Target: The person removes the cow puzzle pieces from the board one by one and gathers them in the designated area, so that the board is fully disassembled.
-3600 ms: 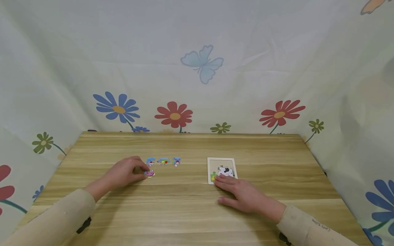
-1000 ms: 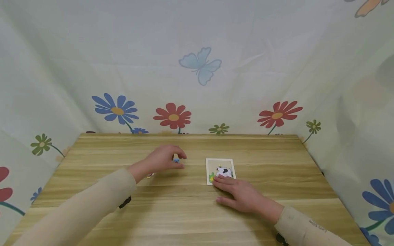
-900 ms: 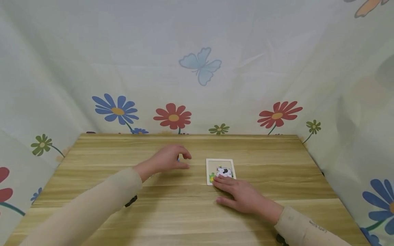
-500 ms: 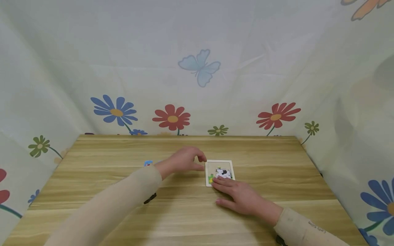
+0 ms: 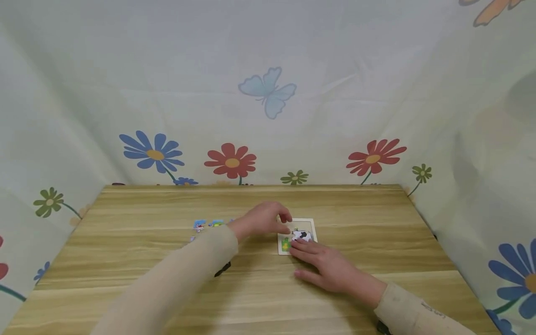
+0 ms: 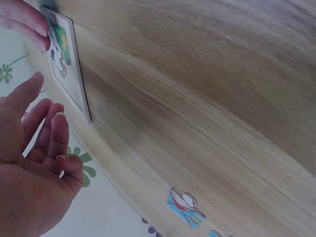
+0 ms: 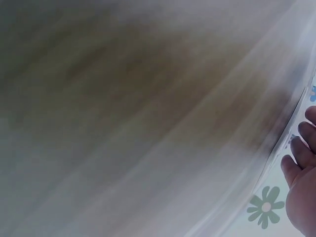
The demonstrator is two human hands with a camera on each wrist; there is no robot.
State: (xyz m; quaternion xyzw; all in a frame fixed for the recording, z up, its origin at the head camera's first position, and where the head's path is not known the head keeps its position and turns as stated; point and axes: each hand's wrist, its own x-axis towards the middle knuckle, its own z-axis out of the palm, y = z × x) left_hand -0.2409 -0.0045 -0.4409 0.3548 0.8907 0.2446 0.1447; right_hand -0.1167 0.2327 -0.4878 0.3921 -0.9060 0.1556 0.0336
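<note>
In the frame's lower middle, my right hand (image 5: pixel 331 267) rests straight fingers on the board (image 5: pixel 307 225), likely steadying it; my left hand (image 5: pixel 264 218), thumb apart, looks empty.

A wood-grain tabletop (image 5: pixel 356 211) is lying beneath the left hand (image 5: pixel 264 218) and right hand (image 5: pixel 331 267); beyond both, a flower-printed cloth (image 5: pixel 335 60) is hanging, showing a blue butterfly (image 5: pixel 266 93)

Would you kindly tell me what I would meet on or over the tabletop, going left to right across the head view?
Blue-and-red puzzle piece, blue-and-green puzzle piece, left hand, puzzle board, right hand, ordered by their visible middles.
</note>
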